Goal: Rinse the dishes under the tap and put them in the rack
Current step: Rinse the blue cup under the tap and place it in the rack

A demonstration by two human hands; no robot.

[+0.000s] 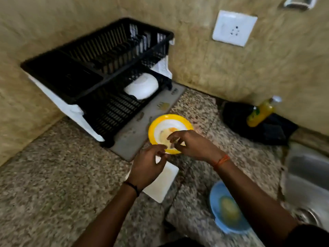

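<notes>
A black dish rack (pixel 99 75) stands in the corner of the speckled stone counter (pixel 53 193), its long axis running from near left to far right along the wall. A white bowl (pixel 142 85) lies tipped on its side in the rack's lower tier, its base facing up and toward the camera. To the right of the rack's near end, a yellow-rimmed plate (pixel 161 122) lies partly on a grey mat (pixel 140 132), face up and roughly level, with smears of food at its centre.

The left hand (pixel 148 164) hovers at the plate's near edge, fingers curled; blur hides whether they pinch the rim. Beneath it, nearer than the plate, lies a white rectangular dish (pixel 162 182). The right hand (pixel 191 144) is over the plate's near half, fingers bent and loosely spread, their tips over the food; contact cannot be told.

Farther right of the rack, a blue bowl (pixel 227 211) with yellow contents sits beside the steel sink (pixel 306 177), and a yellow bottle (pixel 260 112) leans by the wall.
</notes>
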